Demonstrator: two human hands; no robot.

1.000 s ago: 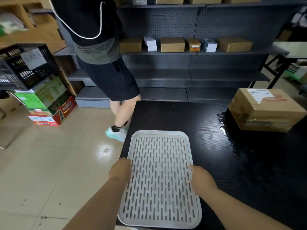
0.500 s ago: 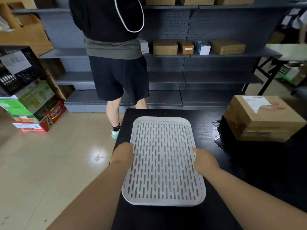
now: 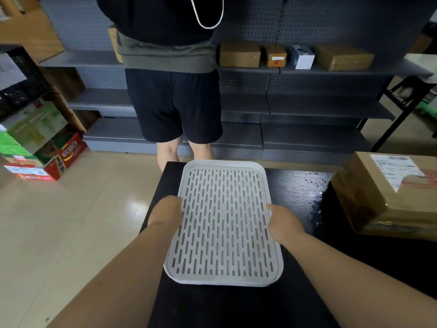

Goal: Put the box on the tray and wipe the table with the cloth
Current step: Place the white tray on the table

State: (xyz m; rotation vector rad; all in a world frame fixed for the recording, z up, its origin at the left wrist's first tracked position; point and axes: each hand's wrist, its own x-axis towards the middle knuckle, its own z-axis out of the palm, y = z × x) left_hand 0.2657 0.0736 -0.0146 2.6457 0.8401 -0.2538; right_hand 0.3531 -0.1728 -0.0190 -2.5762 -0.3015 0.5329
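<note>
Tray (image 3: pixel 262 171) (slotted, white) gripped at both long edges by left hand (image 3: pixel 165 213) and right hand (image 3: pixel 282 223).

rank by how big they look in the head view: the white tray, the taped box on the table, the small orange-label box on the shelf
1. white tray
2. taped box, though the frame edge cuts it off and the tray is nearer, so this order is unsure
3. orange-label box, much smaller and farthest away

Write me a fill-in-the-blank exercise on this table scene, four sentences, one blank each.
1. Both hands hold the slotted white ____ by its long sides.
2. The cardboard box sits on the ____ side of the table.
3. The left hand is at the tray's ____ edge.
4. The tabletop is ____ in colour.

Missing words: tray; right; left; black
</note>
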